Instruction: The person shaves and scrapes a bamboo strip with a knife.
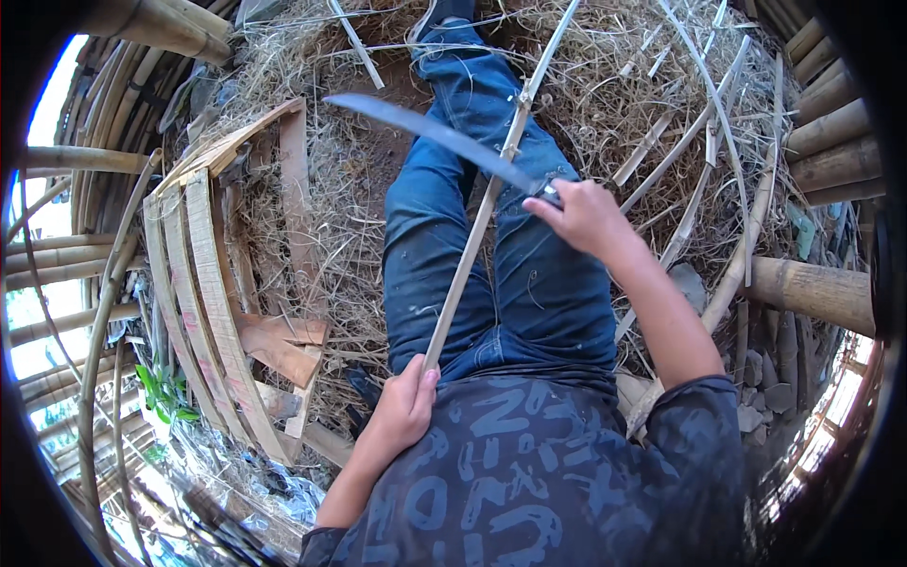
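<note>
My left hand (406, 402) is wrapped round the near end of a long split bamboo strip (470, 253), close to my waist. The strip slants away over my legs, up and to the right past my knees. In my right hand (581, 219) is the dark handle of a machete (430, 135). Its long blade points to the far left and crosses above the strip; whether the edge touches the strip I cannot tell. Small nodes and frayed bits show on the strip near the blade. My legs in blue jeans (435, 217) stretch out beneath both.
A slatted wooden crate (213, 293) lies on its side at the left. Dry straw and shavings (321, 198) cover the ground. Several cut bamboo strips (694, 203) lie at the right. Thick bamboo poles (817, 291) stick in from the right, others (90, 161) from the left.
</note>
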### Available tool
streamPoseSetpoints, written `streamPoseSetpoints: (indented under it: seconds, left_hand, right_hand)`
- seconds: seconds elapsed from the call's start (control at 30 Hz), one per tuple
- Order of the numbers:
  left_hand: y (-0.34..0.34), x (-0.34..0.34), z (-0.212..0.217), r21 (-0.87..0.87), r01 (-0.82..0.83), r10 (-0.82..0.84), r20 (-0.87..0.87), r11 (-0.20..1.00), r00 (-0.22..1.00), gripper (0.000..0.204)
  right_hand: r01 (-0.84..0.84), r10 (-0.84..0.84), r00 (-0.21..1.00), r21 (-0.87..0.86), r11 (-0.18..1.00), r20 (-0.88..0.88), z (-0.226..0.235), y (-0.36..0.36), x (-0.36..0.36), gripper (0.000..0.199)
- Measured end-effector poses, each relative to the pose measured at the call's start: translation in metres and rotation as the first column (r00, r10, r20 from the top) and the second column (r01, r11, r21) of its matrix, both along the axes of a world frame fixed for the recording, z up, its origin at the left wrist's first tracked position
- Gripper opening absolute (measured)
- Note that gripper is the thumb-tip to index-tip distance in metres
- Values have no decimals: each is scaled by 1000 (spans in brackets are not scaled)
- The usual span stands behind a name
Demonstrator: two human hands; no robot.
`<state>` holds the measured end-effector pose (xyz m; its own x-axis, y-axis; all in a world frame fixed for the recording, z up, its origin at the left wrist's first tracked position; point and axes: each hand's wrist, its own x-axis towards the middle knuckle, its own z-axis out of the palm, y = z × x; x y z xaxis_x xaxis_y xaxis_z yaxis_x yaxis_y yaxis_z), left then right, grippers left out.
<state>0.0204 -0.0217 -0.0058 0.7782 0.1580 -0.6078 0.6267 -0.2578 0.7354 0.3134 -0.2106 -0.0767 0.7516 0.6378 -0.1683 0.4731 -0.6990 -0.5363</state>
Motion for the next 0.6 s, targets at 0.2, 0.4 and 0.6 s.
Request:
streamPoseSetpoints:
  seconds: [0.2, 0.4, 0.6]
  left_hand:
    - [1, -6, 14, 30, -46, 46, -9, 999, 999, 17]
    - [2, -3, 5, 5, -33, 33, -19, 999, 999, 17]
    - [5, -9, 7, -138, -147, 127, -141, 980, 982, 19]
  right_hand:
    - [-123, 125, 992, -58, 991, 31, 4, 4, -6, 61]
    - [-10, 10, 1000, -23, 1000, 4, -1, 7, -26, 60]
    - [19, -13, 993, -52, 998, 120, -16, -7, 3, 60]
